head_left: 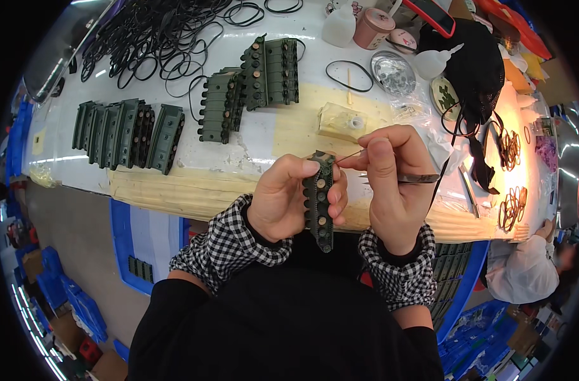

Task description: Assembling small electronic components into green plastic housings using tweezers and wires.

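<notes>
My left hand [283, 197] is closed round a dark green toy tank chassis [320, 216], held upright above the table's near edge. A row of round wheels, some with tan centres, runs down its visible side. Close by, my right hand [394, 190] pinches a thin dark rod [348, 156] between thumb and fingertip. The rod's tip meets or nearly meets the top of the chassis; I cannot tell which. Dark metal tweezers [419, 179] also lie across my right hand, their points sticking out toward the chassis.
Several green chassis [114, 136] stand in a row at left, more [270, 73] at the far middle. Black rubber loops [149, 38] pile up at far left. Beyond my hands are a yellow taped block [340, 120] and a foil dish [393, 73]. Another person [524, 270] sits at right.
</notes>
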The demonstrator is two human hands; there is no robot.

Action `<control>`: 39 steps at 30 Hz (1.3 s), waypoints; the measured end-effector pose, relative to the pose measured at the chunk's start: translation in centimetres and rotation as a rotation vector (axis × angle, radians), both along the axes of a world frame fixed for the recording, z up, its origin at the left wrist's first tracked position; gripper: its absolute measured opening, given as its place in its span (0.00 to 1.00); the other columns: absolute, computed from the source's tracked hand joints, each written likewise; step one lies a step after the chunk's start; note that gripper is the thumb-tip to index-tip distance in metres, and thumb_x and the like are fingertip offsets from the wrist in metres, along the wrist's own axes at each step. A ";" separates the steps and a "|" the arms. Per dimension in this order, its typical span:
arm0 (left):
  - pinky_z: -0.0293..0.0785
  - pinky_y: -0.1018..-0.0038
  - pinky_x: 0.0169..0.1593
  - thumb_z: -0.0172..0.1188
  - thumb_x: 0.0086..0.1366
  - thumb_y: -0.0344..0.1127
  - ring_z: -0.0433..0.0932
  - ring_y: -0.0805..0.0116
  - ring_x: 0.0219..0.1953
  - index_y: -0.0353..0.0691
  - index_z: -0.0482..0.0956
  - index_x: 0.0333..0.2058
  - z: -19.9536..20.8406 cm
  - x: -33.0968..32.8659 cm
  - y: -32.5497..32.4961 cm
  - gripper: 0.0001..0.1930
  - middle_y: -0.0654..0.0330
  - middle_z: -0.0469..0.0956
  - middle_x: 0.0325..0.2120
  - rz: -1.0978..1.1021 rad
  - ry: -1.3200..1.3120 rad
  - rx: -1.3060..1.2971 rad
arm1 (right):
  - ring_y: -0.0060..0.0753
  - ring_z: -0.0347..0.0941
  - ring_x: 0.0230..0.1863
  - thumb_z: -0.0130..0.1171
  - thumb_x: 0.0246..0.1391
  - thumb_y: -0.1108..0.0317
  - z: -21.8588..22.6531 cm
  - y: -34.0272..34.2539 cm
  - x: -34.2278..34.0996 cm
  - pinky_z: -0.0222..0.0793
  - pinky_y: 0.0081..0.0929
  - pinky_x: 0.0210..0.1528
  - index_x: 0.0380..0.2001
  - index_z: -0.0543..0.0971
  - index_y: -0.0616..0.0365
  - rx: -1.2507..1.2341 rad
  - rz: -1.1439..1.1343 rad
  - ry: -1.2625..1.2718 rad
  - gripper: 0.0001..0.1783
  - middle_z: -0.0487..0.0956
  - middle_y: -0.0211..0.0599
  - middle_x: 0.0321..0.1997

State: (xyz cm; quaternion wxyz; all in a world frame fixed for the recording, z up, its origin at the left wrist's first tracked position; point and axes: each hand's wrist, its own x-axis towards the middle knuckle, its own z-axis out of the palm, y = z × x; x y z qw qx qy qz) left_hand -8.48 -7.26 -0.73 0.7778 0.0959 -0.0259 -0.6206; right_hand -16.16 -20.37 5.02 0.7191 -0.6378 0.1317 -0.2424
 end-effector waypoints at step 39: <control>0.74 0.73 0.33 0.62 0.48 0.28 0.79 0.64 0.27 0.33 0.71 0.33 3.2 -0.5 0.7 0.13 0.54 0.77 0.26 0.608 -1.530 0.636 | 0.22 0.77 0.35 0.49 0.66 0.66 0.9 -0.1 -1.3 0.70 0.17 0.38 0.36 0.70 0.65 -0.439 0.034 0.079 0.11 0.82 0.44 0.34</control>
